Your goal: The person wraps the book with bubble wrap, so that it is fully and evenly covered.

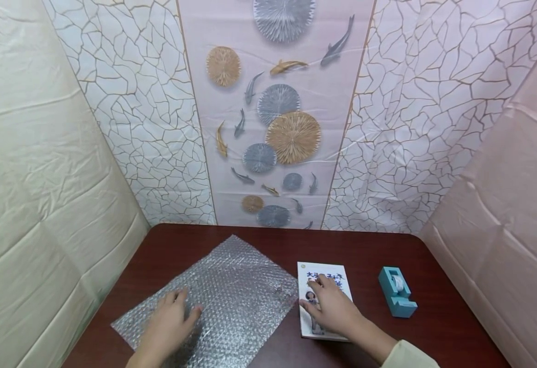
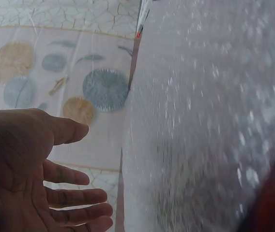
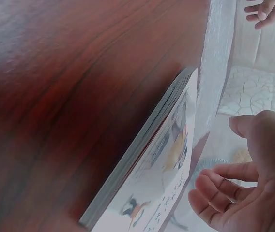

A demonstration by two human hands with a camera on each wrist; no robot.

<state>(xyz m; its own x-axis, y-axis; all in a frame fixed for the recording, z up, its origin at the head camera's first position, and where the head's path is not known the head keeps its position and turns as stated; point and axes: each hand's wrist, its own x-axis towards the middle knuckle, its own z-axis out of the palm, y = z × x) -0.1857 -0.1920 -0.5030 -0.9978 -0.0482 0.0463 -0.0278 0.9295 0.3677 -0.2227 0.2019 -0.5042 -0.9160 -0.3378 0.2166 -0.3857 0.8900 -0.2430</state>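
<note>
A sheet of bubble wrap (image 1: 231,301) lies flat on the table, turned so one corner points to the back. My left hand (image 1: 169,319) hovers over its left part, fingers loosely spread; in the left wrist view the palm of that hand (image 2: 26,179) shows nothing in it. Right of the sheet lies a white book (image 1: 312,317) with a drawn figure and blue characters on its cover. Above the cover is my right hand (image 1: 330,306), its fingers relaxed and bent a little. The right wrist view shows a gap between this hand (image 3: 244,179) and the book (image 3: 152,169).
A teal tape dispenser (image 1: 397,294) with a roll of clear tape stands right of the book. The dark red-brown table (image 1: 365,250) has rounded back corners. Patterned cloth (image 1: 268,179) hangs behind it, and pale padded panels (image 1: 494,214) close in both sides.
</note>
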